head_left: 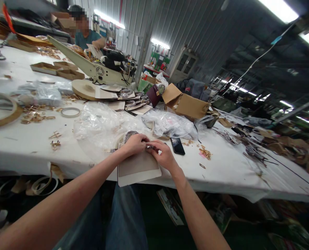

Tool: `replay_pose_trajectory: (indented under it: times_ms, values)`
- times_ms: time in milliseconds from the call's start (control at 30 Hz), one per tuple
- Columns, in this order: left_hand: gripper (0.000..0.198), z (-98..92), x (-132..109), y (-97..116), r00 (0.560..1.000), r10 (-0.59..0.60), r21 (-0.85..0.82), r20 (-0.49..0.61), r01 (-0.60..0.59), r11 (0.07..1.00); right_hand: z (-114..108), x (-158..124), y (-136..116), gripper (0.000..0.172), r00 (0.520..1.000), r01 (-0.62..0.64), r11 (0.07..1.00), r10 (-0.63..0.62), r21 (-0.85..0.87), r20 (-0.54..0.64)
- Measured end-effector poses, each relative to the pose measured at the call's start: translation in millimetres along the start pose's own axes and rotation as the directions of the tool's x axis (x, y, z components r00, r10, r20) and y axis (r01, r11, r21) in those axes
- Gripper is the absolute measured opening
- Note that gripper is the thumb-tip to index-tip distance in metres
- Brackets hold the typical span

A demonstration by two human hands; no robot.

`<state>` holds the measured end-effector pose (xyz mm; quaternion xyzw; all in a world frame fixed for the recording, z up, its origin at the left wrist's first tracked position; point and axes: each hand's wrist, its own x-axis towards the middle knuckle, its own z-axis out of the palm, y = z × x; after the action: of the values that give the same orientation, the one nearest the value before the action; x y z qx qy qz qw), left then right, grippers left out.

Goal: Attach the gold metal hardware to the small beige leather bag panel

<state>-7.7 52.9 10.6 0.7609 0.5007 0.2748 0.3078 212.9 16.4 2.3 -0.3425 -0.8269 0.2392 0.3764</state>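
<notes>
A flat beige panel [137, 172] with a paler lower border lies at the table's front edge, partly overhanging it. At its far side, a dark patterned piece [131, 133] shows beyond my fingers. My left hand [135, 143] rests over the panel's upper part with its fingers closed and bent inward. Close against it, my right hand [163, 153] is closed in a pinch. Between the fingertips is a small dark, shiny bit, too small and covered to name. A black phone [177, 146] lies just right of my right hand.
Crumpled clear plastic [99, 119] spreads behind the hands, with stacked panels [118, 97] and an open cardboard box [188, 104] beyond. Gold metal pieces [205, 152] lie at right. Tape rolls [70, 112] and a cream machine [99, 71] stand left. A co-worker [85, 38] sits across the table.
</notes>
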Motion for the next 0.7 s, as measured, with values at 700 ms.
replay_pose_trajectory:
  times_ms: [700]
  values:
    - [0.025,-7.3,24.4,-10.2,0.972,-0.093,-0.121,0.215,0.121,0.985,-3.7,2.3,1.0,0.029,0.996,0.046,0.996,-0.041,-0.074,0.078]
